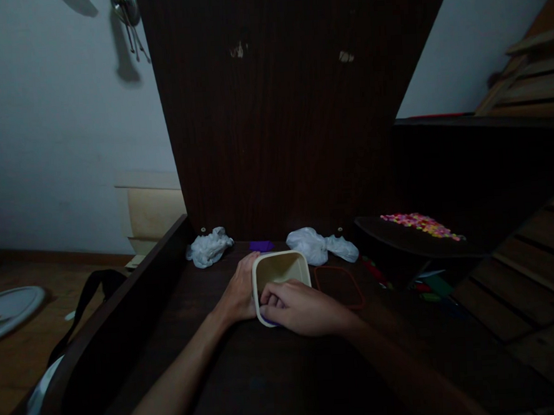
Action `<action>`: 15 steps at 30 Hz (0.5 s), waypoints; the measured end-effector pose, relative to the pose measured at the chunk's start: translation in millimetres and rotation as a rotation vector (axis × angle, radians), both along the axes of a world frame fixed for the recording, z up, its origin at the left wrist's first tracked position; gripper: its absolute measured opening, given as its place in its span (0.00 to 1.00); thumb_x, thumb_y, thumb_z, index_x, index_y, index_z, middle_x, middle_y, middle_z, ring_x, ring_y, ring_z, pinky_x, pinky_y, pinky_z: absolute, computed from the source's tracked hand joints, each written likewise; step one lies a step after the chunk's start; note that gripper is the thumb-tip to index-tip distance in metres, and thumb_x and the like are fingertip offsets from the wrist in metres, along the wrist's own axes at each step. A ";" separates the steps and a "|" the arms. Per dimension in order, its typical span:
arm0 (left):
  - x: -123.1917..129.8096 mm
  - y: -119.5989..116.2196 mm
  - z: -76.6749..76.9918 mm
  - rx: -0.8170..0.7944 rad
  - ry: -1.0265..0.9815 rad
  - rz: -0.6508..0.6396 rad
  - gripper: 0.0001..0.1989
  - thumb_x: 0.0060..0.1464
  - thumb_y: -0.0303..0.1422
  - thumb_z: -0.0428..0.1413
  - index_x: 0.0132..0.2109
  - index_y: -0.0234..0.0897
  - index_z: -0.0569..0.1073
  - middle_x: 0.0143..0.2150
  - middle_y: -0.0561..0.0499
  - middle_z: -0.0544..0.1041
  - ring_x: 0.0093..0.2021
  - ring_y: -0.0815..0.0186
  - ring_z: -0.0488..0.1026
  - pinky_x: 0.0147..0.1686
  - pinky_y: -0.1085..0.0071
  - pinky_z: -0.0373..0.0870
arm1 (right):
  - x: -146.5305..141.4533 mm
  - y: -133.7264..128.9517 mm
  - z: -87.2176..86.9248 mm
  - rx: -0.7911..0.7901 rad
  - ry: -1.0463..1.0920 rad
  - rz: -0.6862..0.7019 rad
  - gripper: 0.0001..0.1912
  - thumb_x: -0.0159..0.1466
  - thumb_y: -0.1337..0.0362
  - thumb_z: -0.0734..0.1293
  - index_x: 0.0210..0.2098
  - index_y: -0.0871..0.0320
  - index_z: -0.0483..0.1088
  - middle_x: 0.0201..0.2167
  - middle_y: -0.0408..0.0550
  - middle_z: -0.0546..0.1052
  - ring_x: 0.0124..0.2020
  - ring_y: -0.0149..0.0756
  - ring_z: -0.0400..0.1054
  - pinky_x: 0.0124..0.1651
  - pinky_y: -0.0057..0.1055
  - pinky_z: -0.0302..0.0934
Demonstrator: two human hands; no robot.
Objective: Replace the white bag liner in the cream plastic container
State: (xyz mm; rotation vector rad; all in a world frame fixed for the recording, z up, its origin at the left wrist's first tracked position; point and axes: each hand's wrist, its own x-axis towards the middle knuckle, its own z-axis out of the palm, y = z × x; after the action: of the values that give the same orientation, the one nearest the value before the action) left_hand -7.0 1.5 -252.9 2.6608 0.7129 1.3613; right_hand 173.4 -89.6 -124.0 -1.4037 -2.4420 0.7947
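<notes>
My left hand (241, 291) grips the left side of a cream-coloured square container (280, 257) with rounded corners, tilted so that its open top faces me. My right hand (295, 306) reaches over the near rim into the container, fingers curled and pressed together. Under these fingers shows a sliver of a purple piece (271, 322), mostly hidden; its kind cannot be made out. To the right of the container, a clear lid with a reddish-brown rim (359, 290) lies flat on the dark desk (250, 384).
Crumpled white plastic bags (210, 247) (307, 246) lie along the back panel, with a flat purple item (261, 246) between them. A corner shelf (377, 232) on the right bears small pink and yellow pieces (421, 224). A raised dark board (125, 329) edges the desk's left side.
</notes>
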 end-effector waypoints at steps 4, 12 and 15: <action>0.4 -1.5 1.1 -0.001 -0.019 0.002 0.56 0.45 0.41 0.68 0.72 0.38 0.44 0.67 0.30 0.61 0.67 0.36 0.61 0.64 0.40 0.62 | 3.3 -21.8 -4.0 0.055 -0.098 0.004 0.21 0.66 0.52 0.66 0.48 0.63 0.73 0.49 0.58 0.77 0.52 0.47 0.70 0.53 0.37 0.61; -0.3 -1.3 0.8 0.029 -0.021 -0.020 0.55 0.47 0.42 0.67 0.73 0.37 0.44 0.67 0.29 0.61 0.68 0.36 0.61 0.63 0.38 0.62 | 0.5 -20.5 -16.6 0.000 -0.289 0.018 0.33 0.66 0.49 0.66 0.59 0.72 0.66 0.53 0.71 0.75 0.54 0.56 0.72 0.55 0.45 0.64; 2.8 -1.0 -0.6 0.030 -0.024 -0.039 0.56 0.45 0.44 0.68 0.73 0.37 0.45 0.67 0.30 0.62 0.68 0.35 0.61 0.64 0.38 0.61 | -2.3 -9.6 -19.4 -0.032 -0.366 0.050 0.42 0.64 0.43 0.67 0.62 0.74 0.65 0.58 0.75 0.71 0.58 0.59 0.69 0.58 0.46 0.62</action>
State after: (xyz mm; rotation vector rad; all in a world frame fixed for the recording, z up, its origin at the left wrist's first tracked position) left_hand -4.2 0.5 -253.4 2.6612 0.6403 1.4028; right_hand 171.1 -99.2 -143.4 -1.6307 -2.7523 0.6346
